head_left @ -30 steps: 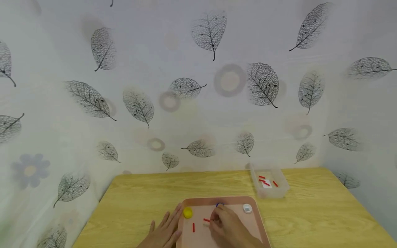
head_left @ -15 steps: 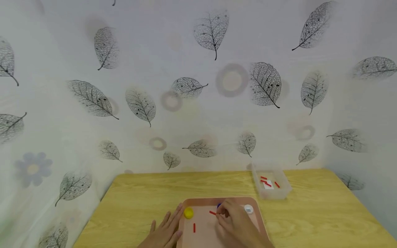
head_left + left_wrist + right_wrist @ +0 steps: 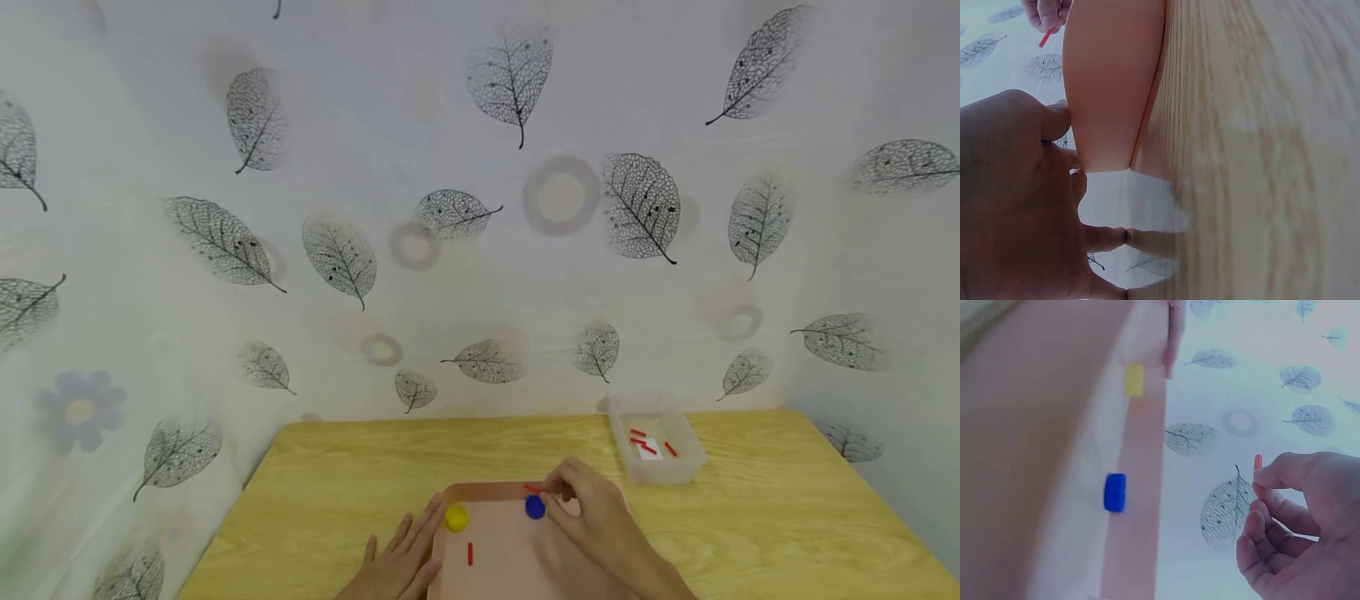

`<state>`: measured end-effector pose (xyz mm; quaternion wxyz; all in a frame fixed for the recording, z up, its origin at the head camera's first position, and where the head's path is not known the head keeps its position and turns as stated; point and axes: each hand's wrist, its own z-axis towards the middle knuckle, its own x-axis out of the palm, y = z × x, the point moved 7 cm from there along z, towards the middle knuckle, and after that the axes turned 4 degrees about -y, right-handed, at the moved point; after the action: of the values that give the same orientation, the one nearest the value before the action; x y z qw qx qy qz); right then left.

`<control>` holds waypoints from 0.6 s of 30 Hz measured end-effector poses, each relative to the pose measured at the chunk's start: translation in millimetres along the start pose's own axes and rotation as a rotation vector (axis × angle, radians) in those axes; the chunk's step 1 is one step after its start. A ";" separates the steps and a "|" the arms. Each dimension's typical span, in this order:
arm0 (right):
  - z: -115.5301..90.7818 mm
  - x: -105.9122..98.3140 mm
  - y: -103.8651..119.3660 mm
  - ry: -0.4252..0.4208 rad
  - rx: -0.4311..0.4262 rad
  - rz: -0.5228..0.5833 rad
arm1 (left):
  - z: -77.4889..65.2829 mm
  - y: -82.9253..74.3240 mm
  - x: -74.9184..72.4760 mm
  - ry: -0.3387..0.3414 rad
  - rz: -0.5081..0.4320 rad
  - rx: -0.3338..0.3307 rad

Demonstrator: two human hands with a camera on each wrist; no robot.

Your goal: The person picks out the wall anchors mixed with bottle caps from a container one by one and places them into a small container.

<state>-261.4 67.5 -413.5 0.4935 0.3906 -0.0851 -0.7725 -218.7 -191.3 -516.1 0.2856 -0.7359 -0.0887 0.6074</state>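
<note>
My right hand (image 3: 600, 521) pinches a short red stick (image 3: 532, 488) between thumb and fingertips, raised above the far side of a pink tray (image 3: 498, 558). Just below it in the head view lies a round blue cap (image 3: 535, 507), also seen edge-on in the right wrist view as a blue disc (image 3: 1115, 492). A yellow cap (image 3: 456, 518) sits in the tray's far left corner, with another red stick (image 3: 470, 554) lying nearer. Fingers spread, my left hand (image 3: 397, 557) rests at the tray's left wall (image 3: 1113, 94). The far right corner of the tray is hidden behind my right hand.
A translucent plastic box (image 3: 678, 471) stands on the wooden table (image 3: 360, 450) behind the tray to the right. Inside are several red sticks (image 3: 671, 449) and a white square (image 3: 649, 450). A leaf-patterned covering (image 3: 480, 283) rises behind and beside the table.
My right hand has lifted the red stick from the tray and carried it away from me and to the right. The blue cap now shows fully; the white cap is covered. My left hand stays put.
</note>
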 end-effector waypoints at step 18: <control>6.5 -30.9 -18.0 -0.024 0.069 -0.009 | 0.4 -1.1 -0.3 -0.004 0.008 0.000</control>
<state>-272.0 100.4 -402.3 0.4750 0.3984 -0.1158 -0.7760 -218.9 -190.4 -515.4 0.2831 -0.7351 -0.0865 0.6099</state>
